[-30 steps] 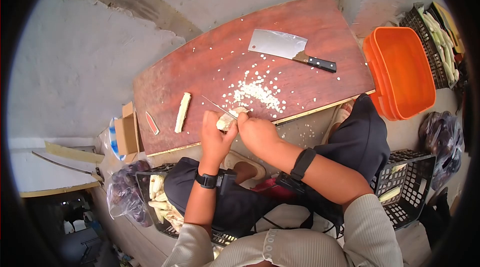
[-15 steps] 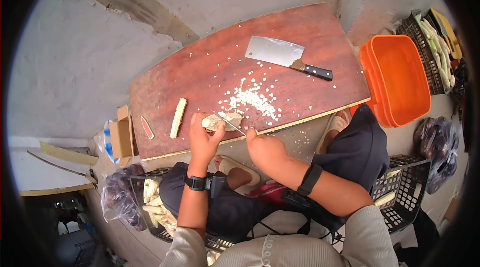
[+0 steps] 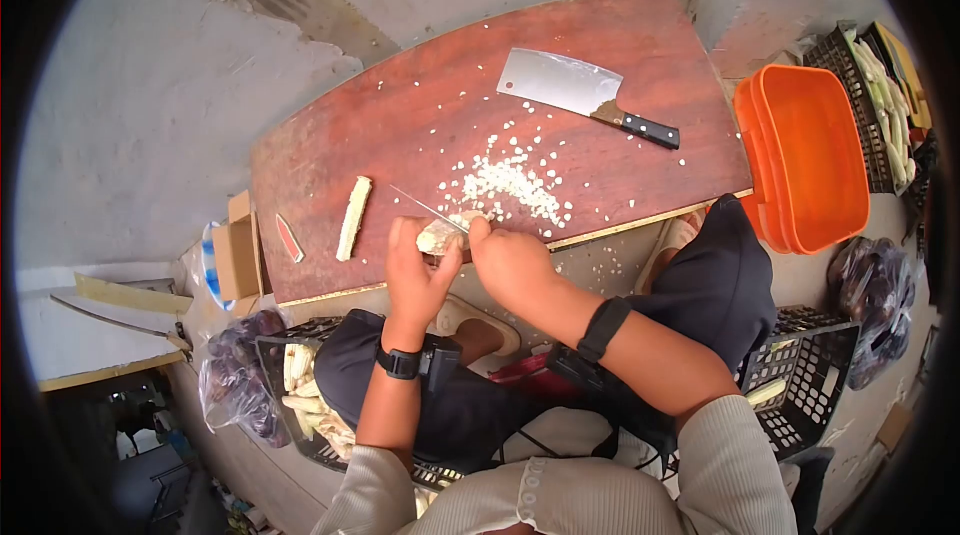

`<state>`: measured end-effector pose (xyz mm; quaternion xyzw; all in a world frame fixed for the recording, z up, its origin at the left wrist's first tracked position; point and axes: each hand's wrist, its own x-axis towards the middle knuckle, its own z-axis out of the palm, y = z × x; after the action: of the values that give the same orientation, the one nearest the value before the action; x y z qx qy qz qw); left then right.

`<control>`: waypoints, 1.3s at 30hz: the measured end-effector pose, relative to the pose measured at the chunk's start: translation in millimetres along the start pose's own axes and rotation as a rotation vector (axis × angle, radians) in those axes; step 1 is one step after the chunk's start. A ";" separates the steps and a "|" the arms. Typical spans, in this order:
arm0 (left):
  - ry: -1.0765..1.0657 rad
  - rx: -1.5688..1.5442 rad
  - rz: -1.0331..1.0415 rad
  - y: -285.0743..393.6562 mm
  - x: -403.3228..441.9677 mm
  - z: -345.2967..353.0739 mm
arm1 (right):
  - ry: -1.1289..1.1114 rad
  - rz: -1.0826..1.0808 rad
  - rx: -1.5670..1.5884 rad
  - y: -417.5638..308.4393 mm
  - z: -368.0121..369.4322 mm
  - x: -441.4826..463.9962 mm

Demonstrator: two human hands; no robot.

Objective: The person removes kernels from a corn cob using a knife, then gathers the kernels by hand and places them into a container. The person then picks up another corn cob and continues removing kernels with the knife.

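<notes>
A pale corn cob is held over the table's near edge by my left hand, whose fingers and thumb close round its left end. In my right hand is a thin-bladed knife; its handle is hidden in the fist. The blade slants across the cob and points away to the upper left. White kernels lie in a loose heap just beyond the hands. Left of them rests a narrow stripped cob. A cleaver with a black handle lies flat farther back.
The reddish wooden table has a small red-and-white pointed piece at its left. Orange tubs stand nested at the right. Black crates flank my legs, the left one holding corn. Plastic bags sit on the floor.
My right hand has moved left and up against the cob, and the knife blade now reaches farther past it. My left hand still grips the cob. The view has shifted slightly.
</notes>
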<state>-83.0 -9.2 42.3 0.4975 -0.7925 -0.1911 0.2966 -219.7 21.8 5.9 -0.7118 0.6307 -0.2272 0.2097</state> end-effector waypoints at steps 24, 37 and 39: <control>0.034 0.014 -0.121 3.4 -6.4 -0.7 | -0.138 0.073 -0.045 2.1 -18.8 -39.1; -0.031 0.020 -0.051 -7.6 2.9 -2.6 | -0.182 0.107 -0.073 0.1 -16.9 -28.0; -0.093 0.133 0.035 1.6 -0.5 -0.6 | -0.084 0.104 -0.009 -1.9 -13.0 -21.5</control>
<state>-83.6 -8.2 43.5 0.4927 -0.8249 -0.1558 0.2292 -228.0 43.2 16.2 -0.6880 0.6584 -0.1829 0.2443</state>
